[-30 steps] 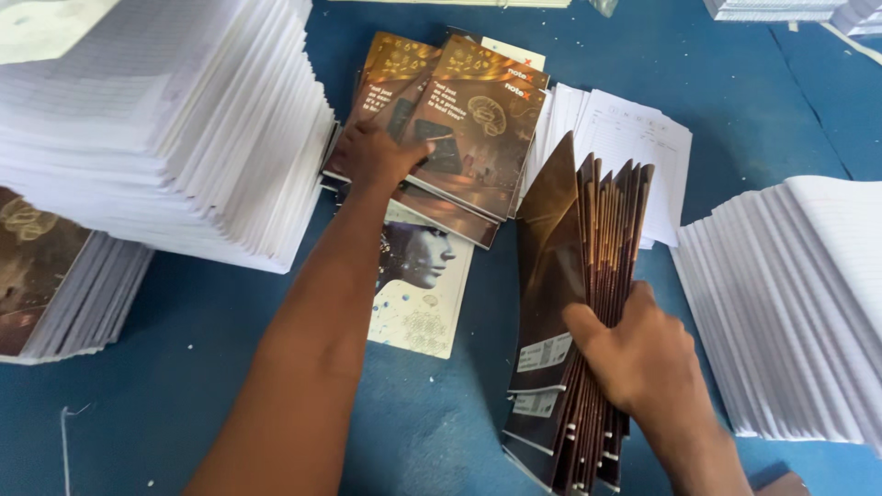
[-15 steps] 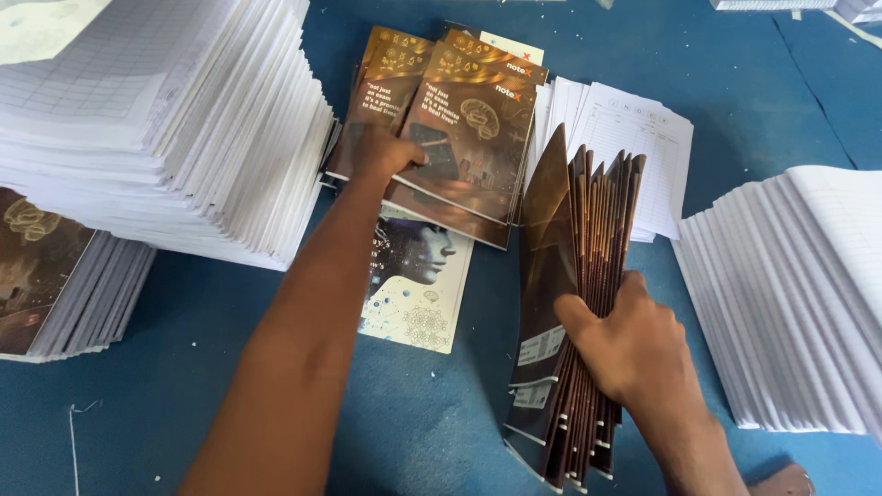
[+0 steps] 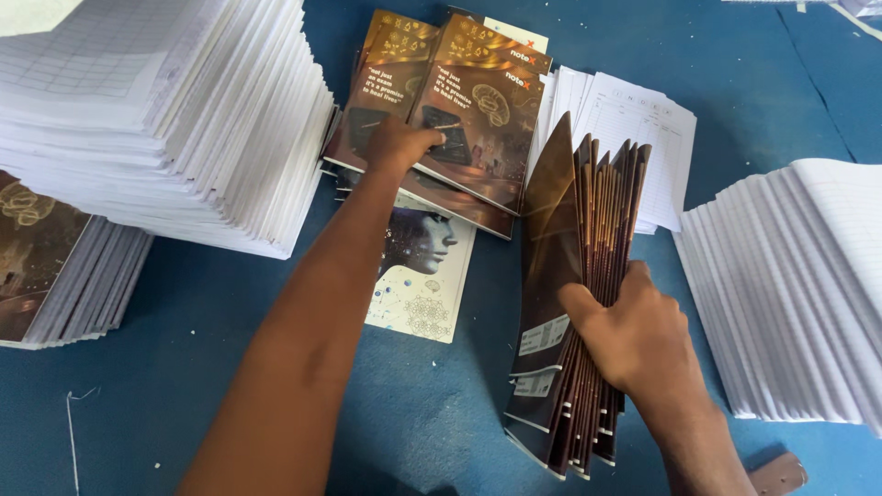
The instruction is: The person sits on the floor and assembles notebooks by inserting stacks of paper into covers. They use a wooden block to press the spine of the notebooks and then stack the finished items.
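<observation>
A fanned bundle of brown notebook covers (image 3: 574, 303) stands on edge on the blue table (image 3: 184, 395), right of centre. The right hand (image 3: 634, 335) is closed around its lower half, thumb pressed on the front cover. The left hand (image 3: 400, 145) reaches forward, fingers curled onto the top of a flat pile of brown covers (image 3: 459, 110) at upper centre. A pale cover with a head in profile (image 3: 423, 276) lies beneath the forearm. Stacks of white ruled pages (image 3: 165, 119) flank the left; further white stacks (image 3: 799, 285) lie at right.
</observation>
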